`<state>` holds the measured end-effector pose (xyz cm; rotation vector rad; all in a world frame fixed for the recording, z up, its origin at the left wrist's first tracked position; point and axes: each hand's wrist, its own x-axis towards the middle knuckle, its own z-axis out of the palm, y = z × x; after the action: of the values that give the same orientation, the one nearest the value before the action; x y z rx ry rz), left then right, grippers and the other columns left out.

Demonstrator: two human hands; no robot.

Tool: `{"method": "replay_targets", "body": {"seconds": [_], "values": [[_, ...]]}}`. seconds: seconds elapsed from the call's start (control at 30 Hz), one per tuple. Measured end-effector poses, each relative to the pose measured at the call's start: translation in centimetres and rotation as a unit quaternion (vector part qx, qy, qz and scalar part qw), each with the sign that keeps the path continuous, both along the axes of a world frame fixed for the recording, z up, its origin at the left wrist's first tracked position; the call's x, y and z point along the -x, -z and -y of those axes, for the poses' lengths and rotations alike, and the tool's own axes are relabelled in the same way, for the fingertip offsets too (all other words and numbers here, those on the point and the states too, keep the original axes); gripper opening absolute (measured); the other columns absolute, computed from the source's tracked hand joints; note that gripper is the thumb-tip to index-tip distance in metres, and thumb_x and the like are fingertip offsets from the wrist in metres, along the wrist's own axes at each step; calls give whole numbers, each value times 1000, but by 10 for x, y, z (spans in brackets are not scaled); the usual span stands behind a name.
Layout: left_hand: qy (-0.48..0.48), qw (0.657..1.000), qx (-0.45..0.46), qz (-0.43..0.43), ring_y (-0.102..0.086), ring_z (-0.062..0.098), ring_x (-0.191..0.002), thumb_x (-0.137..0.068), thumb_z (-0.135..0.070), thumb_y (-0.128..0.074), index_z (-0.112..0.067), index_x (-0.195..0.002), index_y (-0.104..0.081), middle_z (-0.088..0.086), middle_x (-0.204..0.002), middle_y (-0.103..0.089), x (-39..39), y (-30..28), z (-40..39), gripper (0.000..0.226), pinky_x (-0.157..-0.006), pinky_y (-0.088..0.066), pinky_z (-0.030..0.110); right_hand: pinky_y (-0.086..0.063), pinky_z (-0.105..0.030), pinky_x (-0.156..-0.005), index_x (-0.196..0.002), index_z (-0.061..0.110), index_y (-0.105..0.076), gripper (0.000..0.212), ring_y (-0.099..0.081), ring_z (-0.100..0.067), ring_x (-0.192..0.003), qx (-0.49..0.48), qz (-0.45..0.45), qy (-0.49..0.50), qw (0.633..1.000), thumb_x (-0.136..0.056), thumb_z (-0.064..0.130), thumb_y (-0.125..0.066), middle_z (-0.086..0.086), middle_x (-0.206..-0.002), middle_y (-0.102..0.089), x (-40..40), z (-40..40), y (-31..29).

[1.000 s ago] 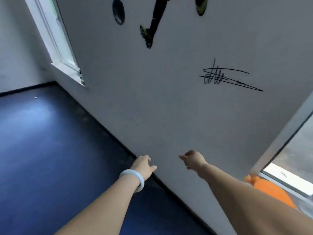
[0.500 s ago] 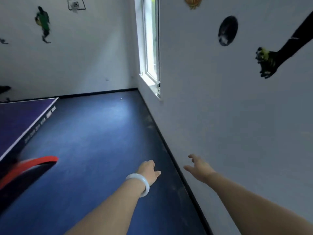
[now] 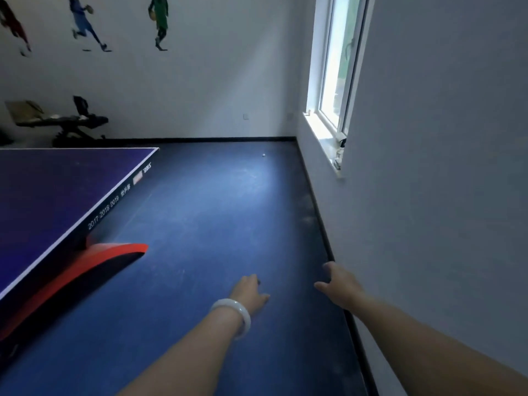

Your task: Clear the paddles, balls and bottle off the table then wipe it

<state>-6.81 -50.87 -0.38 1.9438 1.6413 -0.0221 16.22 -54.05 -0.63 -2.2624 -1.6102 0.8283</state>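
Note:
The blue table-tennis table (image 3: 51,195) fills the left side, its corner pointing toward the far wall; the part of its top in view is bare. A small white ball (image 3: 263,155) lies on the blue floor near the far wall, below the window. My left hand (image 3: 249,292), with a pale bangle on the wrist, hangs in front of me with relaxed fingers and holds nothing. My right hand (image 3: 340,285) is held out beside it near the right wall, fingers loosely spread, holding nothing. No paddle or bottle is in view.
The table's red and black curved leg (image 3: 94,261) juts onto the floor at left. A white wall with a black skirting and a window sill (image 3: 328,144) runs along the right. A dark bench-like machine (image 3: 63,122) stands against the far wall.
The view has swung left from the right wall toward the room, bringing the table and far wall into sight. Both hands stay held out in front, holding nothing.

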Motion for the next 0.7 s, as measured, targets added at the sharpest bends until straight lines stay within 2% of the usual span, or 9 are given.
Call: {"method": "replay_targets", "body": {"seconds": [0.17, 0.33, 0.53, 0.7], "values": [[20, 1000, -12, 11, -45, 26, -131, -96, -33, -58, -7, -139, -43, 13, -142, -46, -14, -6, -133, 53, -107, -36, 32, -39, -38, -108, -145, 10, -36, 62, -44, -28, -131, -3, 9, 14, 1000, -95, 35, -62, -11, -144, -43, -10, -125, 0], [57, 998, -19, -5, -45, 26, -131, -97, -34, -58, -8, -140, -42, 12, -141, -49, -39, -17, -267, 53, -107, -35, 33, -37, -33, -108, -145, 8, -36, 62, -43, -27, -133, -3, 0, 49, 999, -95, 34, -62, -13, -146, -42, -32, -243, -11], [91, 996, -11, -1, -46, 26, -131, -96, -35, -58, -9, -140, -42, 12, -141, -48, -106, -13, -389, 54, -106, -36, 33, -38, -31, -106, -144, 9, -39, 64, -46, -27, -132, 3, -32, 95, 995, -93, 37, -65, -12, -146, -44, -81, -354, -2], [86, 996, -18, 11, -46, 26, -130, -97, -35, -57, -9, -139, -42, 11, -141, -48, -162, -14, -483, 52, -106, -38, 36, -37, -32, -105, -142, 11, -42, 62, -46, -27, -130, -6, -41, 94, 995, -92, 38, -66, -11, -144, -46, -138, -459, 6]]}}
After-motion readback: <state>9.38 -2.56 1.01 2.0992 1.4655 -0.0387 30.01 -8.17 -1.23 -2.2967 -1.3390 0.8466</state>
